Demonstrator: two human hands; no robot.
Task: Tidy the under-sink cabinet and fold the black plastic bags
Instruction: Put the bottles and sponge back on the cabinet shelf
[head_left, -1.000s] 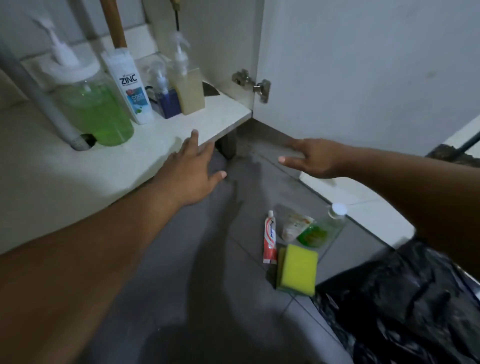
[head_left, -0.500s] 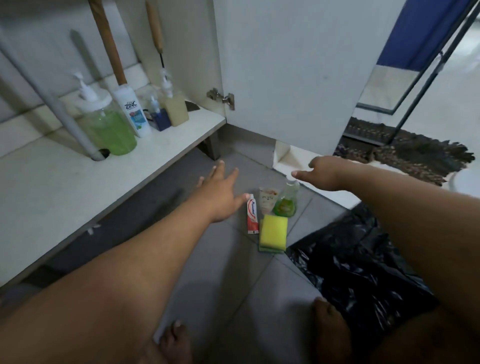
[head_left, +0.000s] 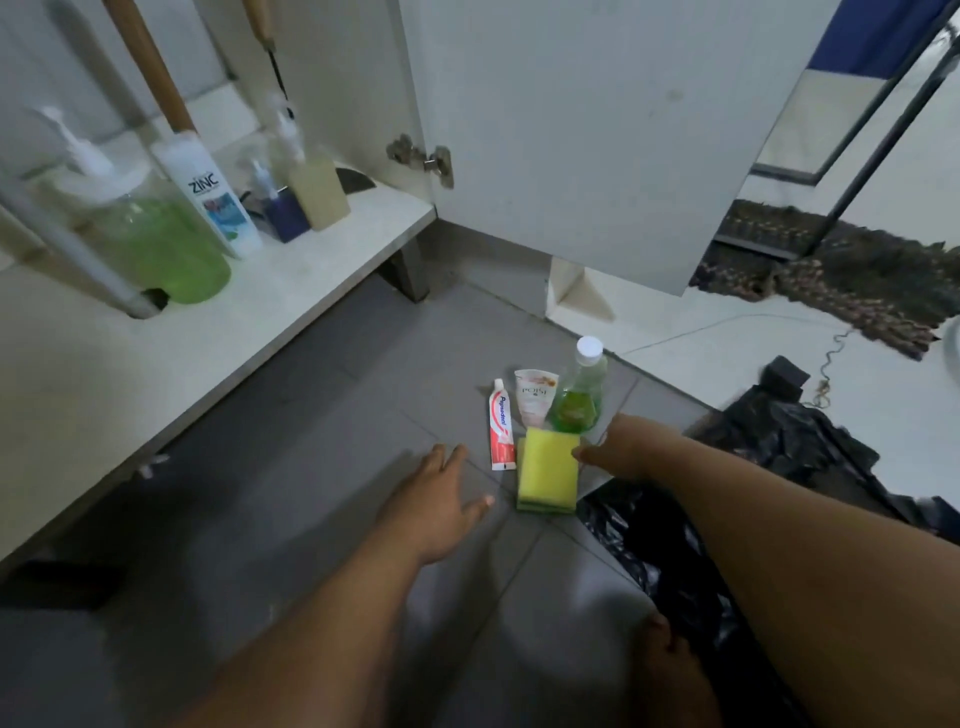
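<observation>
Left hand flat, fingers spread above the floor, holding nothing, right hand fingertip at the sponge, grip unclear, bags beside it

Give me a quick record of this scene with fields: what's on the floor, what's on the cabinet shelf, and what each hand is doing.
Floor items: toothpaste tube, small white tube, green bottle, yellow sponge, black plastic bags
Cabinet shelf: green soap jar, white shampoo bottle, blue pump bottle, beige pump bottle
Left hand: open, fingers spread over the floor, holding nothing
Right hand: at the sponge's right edge; grip unclear
</observation>
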